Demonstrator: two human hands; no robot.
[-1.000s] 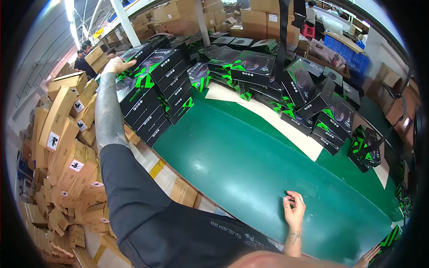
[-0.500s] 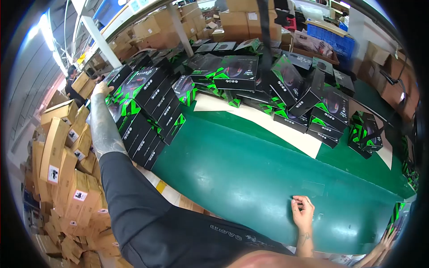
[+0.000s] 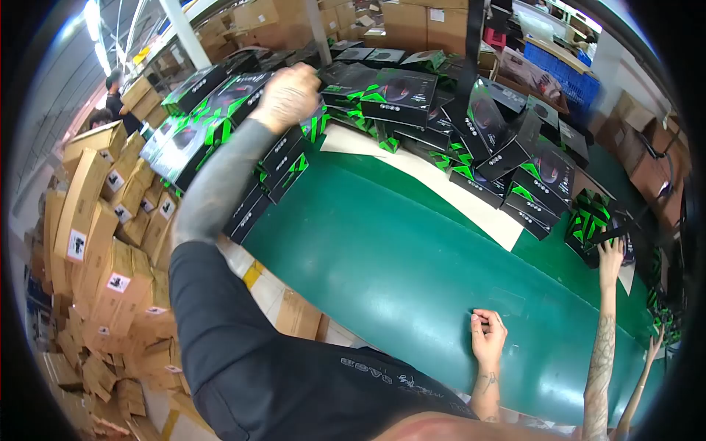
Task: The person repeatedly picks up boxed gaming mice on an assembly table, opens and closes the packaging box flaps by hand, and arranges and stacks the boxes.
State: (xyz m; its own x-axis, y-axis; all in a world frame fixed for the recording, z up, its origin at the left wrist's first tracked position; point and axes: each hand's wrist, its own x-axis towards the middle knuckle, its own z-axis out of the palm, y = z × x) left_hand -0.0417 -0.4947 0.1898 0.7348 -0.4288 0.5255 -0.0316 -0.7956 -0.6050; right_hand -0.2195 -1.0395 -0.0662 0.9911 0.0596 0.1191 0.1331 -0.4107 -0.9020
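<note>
Blurred by motion, my left hand is over the right side of the stacked black-and-green boxes, back of the hand up; its fingertips are hidden. Black boxes with green stripes lie in a heap just right of it. Low over the green table, near its front edge, my right hand has its fingers curled in, and nothing shows in it.
A co-worker's hand touches a black-and-green box at the right; another hand shows behind it. Brown cartons are piled at the left. A cream sheet lies under the heap. A blue crate stands at the back.
My left hand has moved right from the far left of the stack, across its top. My right hand has stayed nearly in place. The co-worker's arms have reached in from the right, onto a box.
</note>
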